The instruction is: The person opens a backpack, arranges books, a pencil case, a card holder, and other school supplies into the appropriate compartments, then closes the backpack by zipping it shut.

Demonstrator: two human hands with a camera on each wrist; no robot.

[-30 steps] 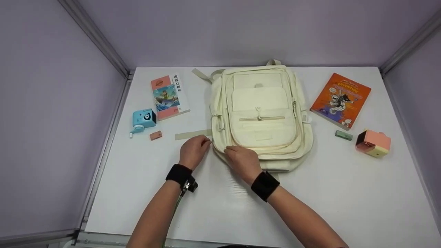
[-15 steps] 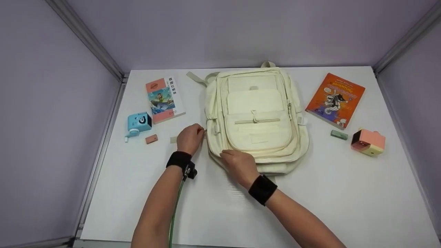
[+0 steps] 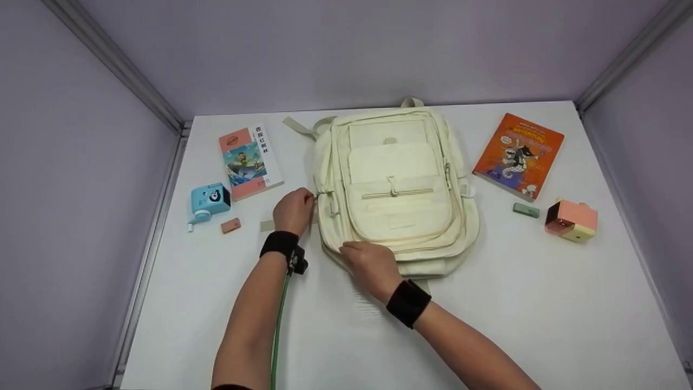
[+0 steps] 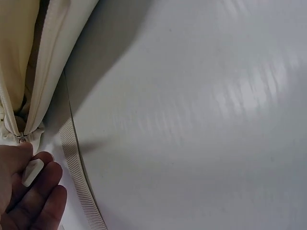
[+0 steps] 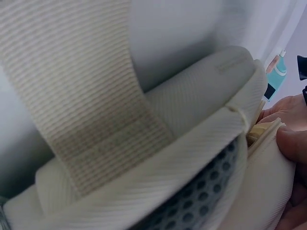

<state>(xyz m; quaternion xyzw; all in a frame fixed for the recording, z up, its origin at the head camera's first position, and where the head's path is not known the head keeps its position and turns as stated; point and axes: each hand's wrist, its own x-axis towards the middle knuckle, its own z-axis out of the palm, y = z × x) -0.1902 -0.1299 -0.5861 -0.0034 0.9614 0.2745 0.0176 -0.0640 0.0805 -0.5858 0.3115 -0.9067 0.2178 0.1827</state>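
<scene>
A cream backpack (image 3: 392, 162) lies front up on the white table. At its left side my left hand (image 3: 294, 211) pinches a zipper pull (image 4: 32, 172) between thumb and curled fingers. In the left wrist view the zipper slider (image 4: 22, 139) sits just above the thumb, and the zipper's two edges spread apart beyond it. My right hand (image 3: 372, 265) grips the fabric at the backpack's lower left corner. The right wrist view shows its thumb (image 5: 292, 143) on the edge of the gap, with a webbing strap (image 5: 91, 91) close to the camera.
To the left lie a pink-and-white book (image 3: 249, 161), a blue crank pencil sharpener (image 3: 208, 200) and a pink eraser (image 3: 230, 225). On the right are an orange book (image 3: 518, 156), a green eraser (image 3: 525, 210) and a pink sharpener (image 3: 571, 220). Walls enclose the table's back and sides.
My left hand has drawn the zipper pull away from me along the backpack's left side, near the side buckle. My right hand keeps its grip at the lower corner.
</scene>
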